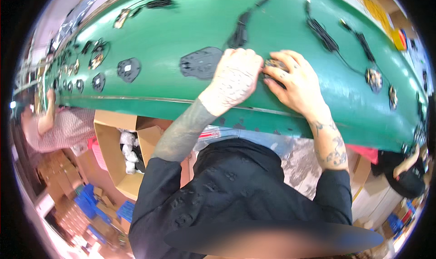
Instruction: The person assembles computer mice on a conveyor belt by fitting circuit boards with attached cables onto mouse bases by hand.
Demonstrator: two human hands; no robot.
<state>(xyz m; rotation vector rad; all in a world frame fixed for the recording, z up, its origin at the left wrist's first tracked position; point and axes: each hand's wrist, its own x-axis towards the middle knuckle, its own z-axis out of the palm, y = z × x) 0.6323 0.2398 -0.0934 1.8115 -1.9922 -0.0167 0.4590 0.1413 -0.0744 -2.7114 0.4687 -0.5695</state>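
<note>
Over the green belt, my right hand [294,81] has its fingers curled round a small circuit board [275,64]. My left hand [235,79] is closed beside it, knuckles up, the two hands almost touching; whatever its fingers hold is hidden. Just beyond my left hand lies a bundled black cable [240,29] with a light plug at its far end. A flat black base plate [200,62], rounded in outline, rests to the left of that hand.
More base plates [129,70] line the belt [168,27] leftward. Circuit boards [374,79] with cables [322,35] lie to the right. An open cardboard box [117,152] stands below the belt edge. Co-workers are at the far left [72,128] and right [404,172].
</note>
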